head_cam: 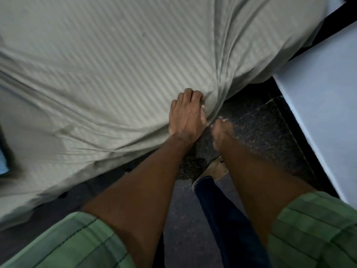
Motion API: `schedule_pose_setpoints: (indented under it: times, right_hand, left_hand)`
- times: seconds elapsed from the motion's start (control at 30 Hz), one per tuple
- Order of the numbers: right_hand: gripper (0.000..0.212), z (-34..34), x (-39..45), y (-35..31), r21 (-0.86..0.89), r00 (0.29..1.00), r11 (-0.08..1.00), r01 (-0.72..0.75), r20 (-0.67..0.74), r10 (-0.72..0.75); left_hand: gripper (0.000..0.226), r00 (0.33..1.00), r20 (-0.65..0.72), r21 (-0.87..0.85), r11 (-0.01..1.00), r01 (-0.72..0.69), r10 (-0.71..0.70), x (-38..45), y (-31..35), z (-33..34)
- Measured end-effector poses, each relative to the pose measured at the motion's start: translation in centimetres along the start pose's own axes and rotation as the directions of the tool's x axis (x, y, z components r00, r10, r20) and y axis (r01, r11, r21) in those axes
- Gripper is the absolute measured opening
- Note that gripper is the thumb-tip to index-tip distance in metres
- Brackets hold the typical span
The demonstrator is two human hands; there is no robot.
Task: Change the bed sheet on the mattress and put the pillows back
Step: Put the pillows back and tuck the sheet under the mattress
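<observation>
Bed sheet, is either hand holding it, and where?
Left hand grips the bed sheet at its hanging edge; the blurred right hand seems to pinch it just below.

Floor strip [257,120] (narrow) between mattress [116,60], wall [324,105].

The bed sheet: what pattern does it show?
Fine woven stripes on the pale bed sheet, in the head view.
</observation>
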State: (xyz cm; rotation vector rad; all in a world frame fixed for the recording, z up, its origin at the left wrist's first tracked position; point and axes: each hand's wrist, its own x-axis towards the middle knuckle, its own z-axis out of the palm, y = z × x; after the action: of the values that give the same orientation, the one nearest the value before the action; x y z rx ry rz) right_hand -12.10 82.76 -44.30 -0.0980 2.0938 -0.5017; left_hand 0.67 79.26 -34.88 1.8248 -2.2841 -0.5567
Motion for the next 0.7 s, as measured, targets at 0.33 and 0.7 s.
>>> schedule_pose_setpoints:
  times: [0.33,0.7]
  right_hand:
    - [0.038,-1.9,1.3,-12.1,0.58,0.987,0.815,-0.013,0.139,-0.083]
    - [0.02,-10.2,8.6,-11.6,0.393,0.994,0.919,0.002,-0.103,0.041]
  left_hand:
    - [0.027,0.976,-0.011,-0.126,0.969,0.214,-0.217,4.7,4.9,0.7]
    - [0.021,0.998,-0.046,-0.026,0.999,0.037,-0.038,8.2,6.7,2.0]
